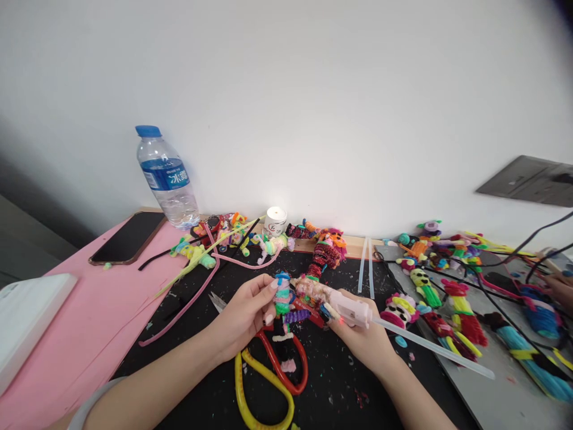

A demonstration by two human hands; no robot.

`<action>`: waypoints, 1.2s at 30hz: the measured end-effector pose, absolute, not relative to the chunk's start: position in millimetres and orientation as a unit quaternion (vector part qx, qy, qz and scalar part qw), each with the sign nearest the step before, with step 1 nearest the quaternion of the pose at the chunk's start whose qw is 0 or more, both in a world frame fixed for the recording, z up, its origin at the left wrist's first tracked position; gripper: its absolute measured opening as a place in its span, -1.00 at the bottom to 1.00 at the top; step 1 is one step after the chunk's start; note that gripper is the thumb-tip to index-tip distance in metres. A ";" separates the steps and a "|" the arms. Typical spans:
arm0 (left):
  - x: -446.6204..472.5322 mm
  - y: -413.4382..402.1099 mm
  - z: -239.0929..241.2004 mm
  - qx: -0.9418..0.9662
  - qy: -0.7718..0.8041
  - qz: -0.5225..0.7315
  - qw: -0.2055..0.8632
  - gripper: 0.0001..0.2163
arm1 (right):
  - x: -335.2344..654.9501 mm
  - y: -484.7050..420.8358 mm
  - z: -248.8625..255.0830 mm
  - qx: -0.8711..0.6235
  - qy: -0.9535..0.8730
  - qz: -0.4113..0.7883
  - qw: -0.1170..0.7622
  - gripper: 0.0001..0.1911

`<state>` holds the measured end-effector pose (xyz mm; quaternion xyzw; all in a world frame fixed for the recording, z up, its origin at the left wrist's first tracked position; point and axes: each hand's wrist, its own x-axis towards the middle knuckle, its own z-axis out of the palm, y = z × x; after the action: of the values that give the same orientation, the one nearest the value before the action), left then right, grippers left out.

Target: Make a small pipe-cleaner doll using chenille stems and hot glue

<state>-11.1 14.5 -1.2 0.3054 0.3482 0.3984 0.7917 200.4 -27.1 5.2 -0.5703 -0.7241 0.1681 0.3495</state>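
Note:
Between the fingertips of my left hand (250,313) is a small pipe cleaner doll (283,295) in blue, green, pink and purple, held upright. My right hand (364,334) is wrapped round a pale pink glue gun (351,307), with a long clear glue stick (434,346) out of its back end. The gun's nozzle end points left at the doll, close to it; I cannot tell whether they touch. Below the doll lie scissors with one red handle loop (304,373) and one yellow loop (239,394), their blades partly hidden by my left hand.
Behind my hands stand a white paper roll (274,222) and a dark red pipe cleaner figure (324,257). Two glue sticks (366,269) lean on the wall. A water bottle (168,179) and phone (128,237) are left. Several dolls (463,310), cables and another person's hand (561,286) are right.

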 end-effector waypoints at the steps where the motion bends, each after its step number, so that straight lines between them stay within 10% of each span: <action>1: -11.1 14.6 -1.0 0.303 0.347 0.401 0.792 -0.72 | 200.2 -26.9 5.5 -0.571 -0.723 0.169 0.349 -0.75; 23: -12.8 15.8 -4.6 0.294 0.333 0.419 0.792 -0.76 | 215.1 -8.4 -1.0 -0.712 -0.530 0.042 0.460 -0.54; 36: -12.8 16.0 -4.0 0.295 0.326 0.419 0.795 -0.75 | 227.7 -4.2 -5.4 -0.803 -0.546 -0.051 0.232 -0.41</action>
<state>-12.8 16.0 -4.0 0.2946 0.3259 0.4188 0.7947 227.7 -4.2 -5.4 -0.8034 -0.5459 -0.0508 0.2323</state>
